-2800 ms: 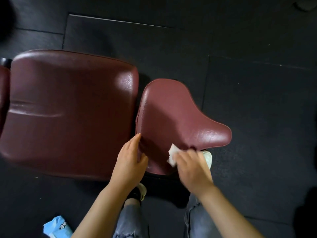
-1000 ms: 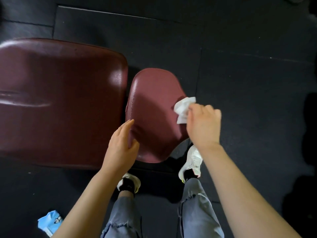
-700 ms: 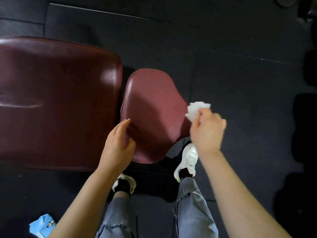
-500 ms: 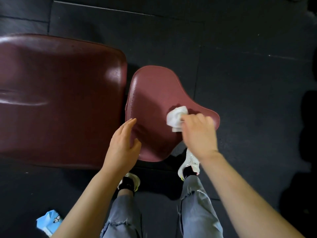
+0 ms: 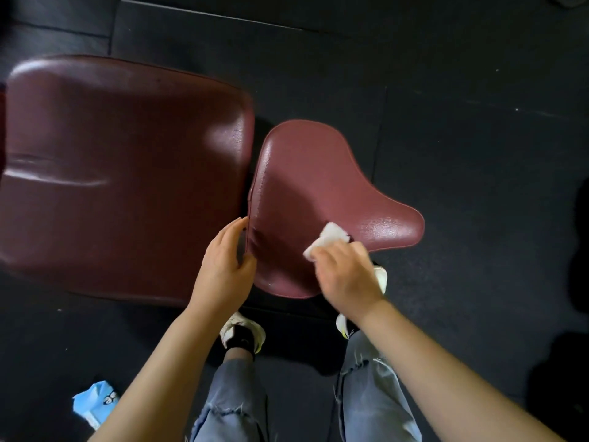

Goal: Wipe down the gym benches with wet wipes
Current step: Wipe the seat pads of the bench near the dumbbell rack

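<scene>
The right hand (image 5: 345, 275) grips a wet wipe (image 5: 326, 239), rubbing the seat pad (image 5: 306, 186); the left hand (image 5: 224, 266), fingers relaxed, apparently steadies the pad's left edge.

The seat pad (image 5: 318, 186) lies under my right hand (image 5: 347, 275); the back pad (image 5: 121, 173) lies left of my left hand (image 5: 223, 269); the wipes pack (image 5: 95, 405) lies behind it.

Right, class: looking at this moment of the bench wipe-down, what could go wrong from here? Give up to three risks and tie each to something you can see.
1. The wet wipe is bunched small in the right hand, so strokes may miss parts of the seat pad.
2. The left hand rests at the gap beside the large back pad; fingers could get pinched if a pad shifts.
3. The blue wipes pack lies on the floor near the feet, a possible trip hazard.
</scene>
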Demonstrator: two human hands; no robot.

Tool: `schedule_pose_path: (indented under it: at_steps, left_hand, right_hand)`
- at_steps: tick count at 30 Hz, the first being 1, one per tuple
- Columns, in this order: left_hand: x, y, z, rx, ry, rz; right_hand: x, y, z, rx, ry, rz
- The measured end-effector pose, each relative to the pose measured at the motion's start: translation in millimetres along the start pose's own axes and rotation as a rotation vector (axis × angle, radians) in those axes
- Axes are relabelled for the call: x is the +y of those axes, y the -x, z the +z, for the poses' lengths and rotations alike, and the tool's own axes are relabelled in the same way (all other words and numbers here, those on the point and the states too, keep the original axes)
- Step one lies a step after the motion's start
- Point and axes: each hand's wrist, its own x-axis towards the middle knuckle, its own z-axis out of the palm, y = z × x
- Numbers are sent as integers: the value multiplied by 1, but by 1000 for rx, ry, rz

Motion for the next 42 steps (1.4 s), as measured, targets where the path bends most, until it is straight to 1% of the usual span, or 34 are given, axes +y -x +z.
schedule_pose_path:
  at_steps: [2,3,4,5,6,7,8,11,12,14,16,18,20,23,26,27,29,32,34,36,37,38,39,40,42]
  left_hand:
    - [0,1,-3,8,17,-42]
    - [0,2,-5,6,26,-62]
    - [-1,3,-7,2,35,-75]
    - [-3,5,-9,-1,42,-83]
    - [-4,6,-11,-1,48,-86]
    - [-5,7,-13,3,51,-87]
    - [-7,8,-14,7,52,-85]
    - [-11,11,-14,10,55,-83]
    - [-12,11,-14,6,56,-84]
    - [-14,12,-14,1,53,-91]
    - [-16,12,-14,-2,51,-97]
    - [-17,13,-15,2,62,-96]
    - [-16,14,-17,1,84,-87]
    - [-14,14,-19,-5,108,-58]
    - [-13,14,-23,-10,116,-47]
    - [-14,14,-24,-3,114,-51]
    - [-17,13,-27,17,101,-61]
    - [-19,13,-29,33,75,-75]
    - [-18,13,-29,41,62,-83]
    - [-16,13,-28,49,63,-93]
    - [-14,13,-28,48,65,-98]
    - [-12,13,-27,45,69,-101]
    - [-10,13,-27,42,76,-102]
    - [-8,14,-26,37,85,-102]
    - [-7,13,-23,23,93,-84]
  right_hand:
    - [-12,0,11,-97,3,-330]
    - [-18,2,16,-194,-2,-483]
    - [-23,6,21,-282,-16,-590]
    - [-28,11,23,-362,-15,-644]
    - [-34,16,25,-412,18,-660]
    - [-36,18,26,-426,93,-662]
    - [-38,18,28,-395,150,-650]
    - [-55,6,27,-294,140,-499]
    - [-65,2,28,-299,141,-449]
    - [-84,-2,34,-367,165,-373]
    - [-90,-3,40,-361,159,-273]
    - [-76,7,43,-210,133,-185]
    - [-46,29,30,-111,131,-49]
    - [-7,49,1,-101,187,209]
    - [-14,37,6,-67,145,335]
    - [-22,31,13,-31,100,354]
    - [-39,17,22,26,16,295]
    - [-64,-14,39,11,-21,42]
    - [-78,-36,51,-12,23,-114]
    - [-78,-51,55,-6,56,-212]
    - [-75,-50,51,-5,67,-217]
    - [-68,-44,44,-9,68,-181]
    - [-59,-35,34,-17,62,-102]
    - [-46,-21,22,-30,71,14]
    - [-24,7,-4,-46,124,332]
